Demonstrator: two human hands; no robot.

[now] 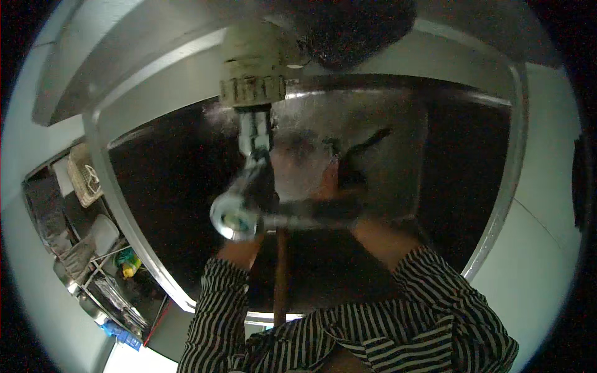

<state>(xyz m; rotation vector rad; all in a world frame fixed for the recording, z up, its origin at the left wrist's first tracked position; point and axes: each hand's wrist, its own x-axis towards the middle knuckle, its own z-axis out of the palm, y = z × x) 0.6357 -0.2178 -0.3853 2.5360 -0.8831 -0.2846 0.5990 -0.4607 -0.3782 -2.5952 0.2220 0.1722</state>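
Observation:
A metal fitting [236, 217] with a round shiny end is close in front, joined to a ribbed beige plastic collar [252, 87] above it. Below its round end, my left hand [241, 250] shows only at the wrist; the fingers are hidden. On the right, my right hand [387, 244] reaches inward, its fingers lost behind the fitting's dark sideways arm and in blur. Just beyond, a dim reddish patch [329, 177] and a dark handle-like shape [370, 143] lie over a metal basin [413, 168]. What either hand grips cannot be made out.
A pale metal rim [507, 180] frames the dark basin area. A brown rod-like strip [282, 273] runs up between my forearms. At the left is a rack [102, 267] with a pale basket [84, 174] and several utensils. A dark bulky shape [351, 28] hangs at the top.

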